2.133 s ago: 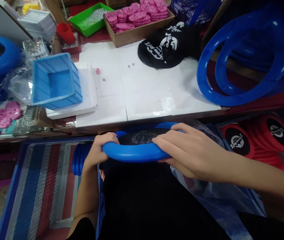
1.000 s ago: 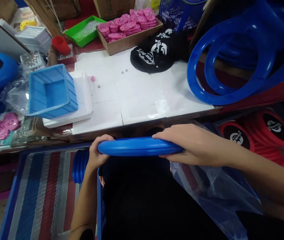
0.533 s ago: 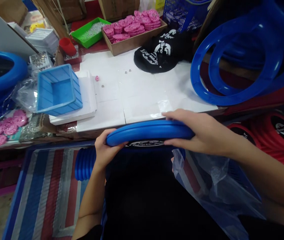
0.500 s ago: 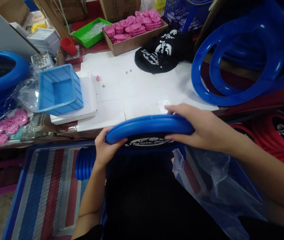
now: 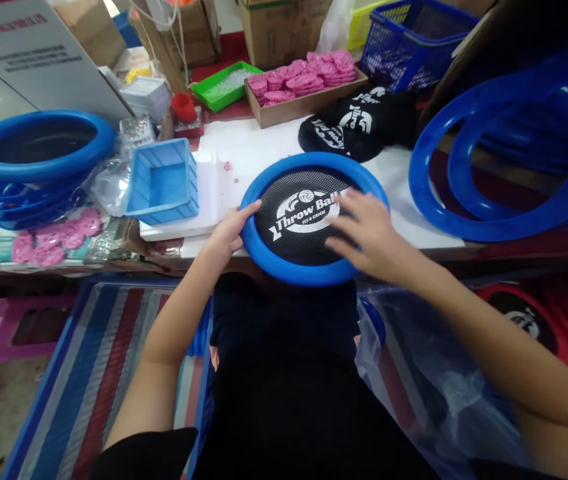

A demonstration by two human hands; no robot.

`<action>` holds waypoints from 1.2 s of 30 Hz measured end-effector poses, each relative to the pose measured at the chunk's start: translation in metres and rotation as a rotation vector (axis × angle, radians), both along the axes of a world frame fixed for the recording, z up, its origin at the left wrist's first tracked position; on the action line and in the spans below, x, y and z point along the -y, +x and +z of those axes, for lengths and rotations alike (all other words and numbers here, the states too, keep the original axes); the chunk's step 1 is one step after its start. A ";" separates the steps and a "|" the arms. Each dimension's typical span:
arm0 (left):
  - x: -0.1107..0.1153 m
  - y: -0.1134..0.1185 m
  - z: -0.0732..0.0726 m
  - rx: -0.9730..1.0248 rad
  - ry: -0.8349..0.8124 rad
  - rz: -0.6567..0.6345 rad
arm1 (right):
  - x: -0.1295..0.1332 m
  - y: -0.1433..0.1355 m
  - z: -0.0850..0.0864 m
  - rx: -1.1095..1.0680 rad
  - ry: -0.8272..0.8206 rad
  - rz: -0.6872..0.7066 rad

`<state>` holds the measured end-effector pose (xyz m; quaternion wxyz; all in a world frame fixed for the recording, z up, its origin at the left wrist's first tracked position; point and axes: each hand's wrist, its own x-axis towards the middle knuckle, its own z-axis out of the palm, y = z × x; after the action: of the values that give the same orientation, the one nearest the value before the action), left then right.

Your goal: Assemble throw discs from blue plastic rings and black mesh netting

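Observation:
A throw-ball ring paddle (image 5: 309,273), with a blue plastic rim and black printed mesh, lies face up at the front of the work surface, partly over its edge. My left hand (image 5: 231,233) grips the rim on the left side, thumb on top. Over the right part of the mesh is my right hand (image 5: 367,230), its fingers spread and slightly blurred; whether it touches the mesh is hard to tell. Beyond the paddle lie black printed mesh discs (image 5: 344,130). Loose blue rings (image 5: 434,213) stand to the right.
A light blue bin (image 5: 164,210) sits left on a white slab. Behind are a cardboard tray (image 5: 284,115) of pink pieces, a green tray (image 5: 224,90) and a blue basket (image 5: 414,47). Blue paddles (image 5: 39,167) are stacked far left, red ones (image 5: 559,333) low right.
The paddle has gone from nearly edge-on to lying flat with its print showing. My right hand has left the rim and opened over the mesh; my left still holds the rim.

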<state>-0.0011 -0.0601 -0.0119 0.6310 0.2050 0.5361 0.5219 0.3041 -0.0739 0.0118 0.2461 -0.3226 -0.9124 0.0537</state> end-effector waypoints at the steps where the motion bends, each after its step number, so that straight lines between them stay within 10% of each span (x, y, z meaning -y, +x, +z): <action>1: -0.003 0.000 -0.001 0.003 -0.019 0.003 | 0.013 -0.005 0.001 0.047 -0.009 0.143; 4: -0.013 -0.003 -0.002 0.075 -0.034 0.019 | 0.043 -0.015 0.005 0.172 -0.032 0.340; 9: 0.000 -0.012 -0.003 0.257 0.052 0.088 | 0.038 -0.015 0.006 0.260 -0.042 0.205; 17: 0.148 0.057 -0.037 0.279 0.171 0.444 | 0.020 -0.011 0.006 0.079 -0.157 0.200; 19: 0.165 0.085 -0.049 0.378 0.062 0.362 | 0.018 -0.012 0.013 0.016 -0.199 0.185; 24: 0.143 0.118 -0.052 0.414 0.146 0.283 | 0.009 -0.013 0.042 -0.035 -0.230 0.111; 36: 0.100 0.096 0.020 0.410 0.398 0.105 | 0.000 0.006 0.083 -0.066 -0.211 0.154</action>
<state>0.0945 -0.1603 0.0084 0.6455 0.1869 0.2943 0.6795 0.3103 -0.0739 0.0952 0.2357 -0.2737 -0.9152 0.1788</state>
